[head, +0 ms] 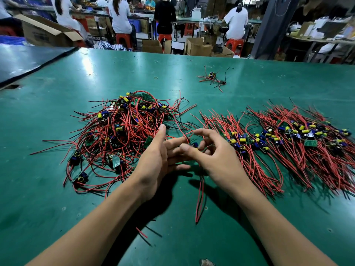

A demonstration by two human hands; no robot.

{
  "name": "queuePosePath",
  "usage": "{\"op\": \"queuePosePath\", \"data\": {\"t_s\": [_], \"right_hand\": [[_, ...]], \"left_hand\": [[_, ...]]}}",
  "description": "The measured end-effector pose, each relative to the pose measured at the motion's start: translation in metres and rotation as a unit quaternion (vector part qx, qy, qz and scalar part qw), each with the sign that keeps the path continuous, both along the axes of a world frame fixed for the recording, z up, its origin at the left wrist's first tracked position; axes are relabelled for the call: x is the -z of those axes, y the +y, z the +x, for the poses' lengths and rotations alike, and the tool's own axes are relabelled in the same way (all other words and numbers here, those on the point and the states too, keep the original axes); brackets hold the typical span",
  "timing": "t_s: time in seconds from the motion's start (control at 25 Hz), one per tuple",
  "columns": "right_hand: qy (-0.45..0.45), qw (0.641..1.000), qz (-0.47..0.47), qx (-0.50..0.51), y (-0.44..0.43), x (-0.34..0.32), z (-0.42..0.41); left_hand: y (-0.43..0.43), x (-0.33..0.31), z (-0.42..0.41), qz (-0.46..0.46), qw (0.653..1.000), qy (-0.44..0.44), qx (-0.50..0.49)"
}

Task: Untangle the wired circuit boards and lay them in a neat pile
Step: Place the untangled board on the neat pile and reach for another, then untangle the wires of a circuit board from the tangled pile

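A tangled heap of wired circuit boards, with red and black leads, lies left of centre on the green table. To the right, sorted boards lie in rows, their wires running parallel. Between the two, just above the table, my right hand pinches one small circuit board between thumb and fingers. Its red and black wires hang down toward me. My left hand faces it with thumb up and straight fingers touching the board from the left.
A small loose bunch of boards and wires lies farther back, with a rubber band to its left. Cut wire scraps lie near me. A dark mat covers the table's far left corner. People sit working at benches behind.
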State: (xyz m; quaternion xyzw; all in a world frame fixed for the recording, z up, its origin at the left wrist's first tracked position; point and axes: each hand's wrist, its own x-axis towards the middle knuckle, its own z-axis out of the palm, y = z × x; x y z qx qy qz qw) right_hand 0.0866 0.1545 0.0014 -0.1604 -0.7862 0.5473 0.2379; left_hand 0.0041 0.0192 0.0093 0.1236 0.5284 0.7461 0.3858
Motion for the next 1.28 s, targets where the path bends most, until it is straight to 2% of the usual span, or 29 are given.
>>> {"op": "queuePosePath", "data": {"t_s": [0.12, 0.16, 0.2, 0.24, 0.32, 0.36, 0.4, 0.52, 0.6, 0.76, 0.88, 1.0, 1.12, 1.2, 1.28], "right_hand": [[0.003, 0.995, 0.090, 0.035, -0.003, 0.002, 0.000], [0.010, 0.994, 0.100, 0.051, -0.002, 0.001, -0.001], [0.017, 0.992, 0.107, 0.069, 0.001, 0.001, -0.001], [0.024, 0.989, 0.118, 0.090, 0.005, -0.001, -0.001], [0.036, 0.979, 0.148, 0.138, 0.016, -0.005, 0.000], [0.035, 0.971, 0.167, 0.165, 0.023, -0.006, 0.002], [0.027, 0.962, 0.188, 0.195, 0.030, -0.007, 0.004], [-0.008, 0.933, 0.247, 0.261, 0.044, -0.010, 0.010], [0.017, 0.932, 0.268, 0.244, 0.041, -0.011, 0.010], [0.071, 0.947, 0.293, 0.111, 0.019, -0.007, 0.004], [0.021, 0.941, 0.337, -0.004, 0.011, 0.001, 0.003], [-0.052, 0.921, 0.383, -0.044, 0.012, 0.003, 0.004], [-0.112, 0.889, 0.444, -0.006, 0.015, 0.004, 0.004], [-0.121, 0.884, 0.449, 0.040, 0.018, 0.002, 0.005], [-0.128, 0.889, 0.436, 0.057, 0.021, 0.000, 0.006]], "left_hand": [[0.001, 0.001, 0.003, -0.008, 1.000, 0.016, 0.008], [0.001, 0.001, 0.007, -0.018, 0.998, 0.056, 0.001], [0.001, 0.003, 0.010, -0.045, 0.988, 0.146, -0.007], [-0.001, 0.007, 0.013, -0.092, 0.956, 0.279, -0.022], [-0.003, 0.015, 0.017, -0.171, 0.835, 0.520, -0.060], [-0.003, 0.017, 0.018, -0.179, 0.790, 0.582, -0.071], [-0.004, 0.018, 0.019, -0.184, 0.766, 0.611, -0.076], [-0.006, 0.018, 0.011, -0.219, 0.762, 0.592, -0.146], [-0.011, 0.018, 0.002, -0.257, 0.764, 0.555, -0.205], [-0.017, 0.015, -0.008, -0.296, 0.761, 0.529, -0.232], [-0.018, 0.014, -0.011, -0.320, 0.753, 0.533, -0.218], [-0.019, 0.013, -0.015, -0.314, 0.744, 0.548, -0.219], [-0.018, 0.012, -0.014, -0.274, 0.737, 0.567, -0.246], [-0.015, 0.010, -0.010, -0.236, 0.735, 0.576, -0.269], [-0.013, 0.008, -0.005, -0.200, 0.749, 0.558, -0.297]]}}
